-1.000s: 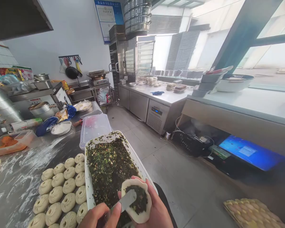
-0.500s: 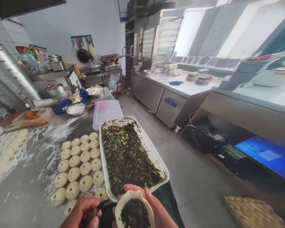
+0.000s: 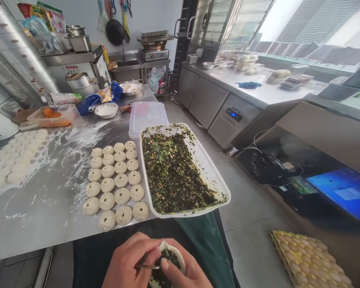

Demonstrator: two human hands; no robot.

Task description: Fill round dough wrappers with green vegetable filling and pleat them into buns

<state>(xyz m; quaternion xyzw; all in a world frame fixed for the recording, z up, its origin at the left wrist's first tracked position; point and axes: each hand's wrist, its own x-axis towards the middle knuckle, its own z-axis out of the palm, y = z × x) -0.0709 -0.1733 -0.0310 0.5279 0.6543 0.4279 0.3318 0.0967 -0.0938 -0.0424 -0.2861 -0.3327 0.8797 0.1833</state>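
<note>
My right hand point(image 3: 186, 266) cups a round dough wrapper point(image 3: 180, 253) from the right, its thumb pressed on the dark green chopped filling point(image 3: 167, 256) inside. My left hand point(image 3: 135, 260) is closed at the wrapper's left edge, its fingertips pinching the rim. A thin metal utensil point(image 3: 147, 266), probably a filling spatula, sticks out from the left hand's fingers; most of it is hidden. Just beyond the hands stands a white tub point(image 3: 220, 188) of chopped green filling point(image 3: 174, 176). Left of it, pleated buns point(image 3: 122, 195) sit in rows on the metal table point(image 3: 54, 208).
More dough pieces point(image 3: 21, 154) lie at the far left. Behind are a clear plastic lid point(image 3: 148, 114), a bowl of flour point(image 3: 106, 111) and a plastic box with orange contents point(image 3: 54, 116). An egg tray point(image 3: 309, 260) is low at the right, near a cardboard box point(image 3: 333, 136).
My left hand has come right to the wrapper and now pinches its rim. The right thumb has moved onto the filling. The view has shifted, showing the hands lower and the tub farther off.
</note>
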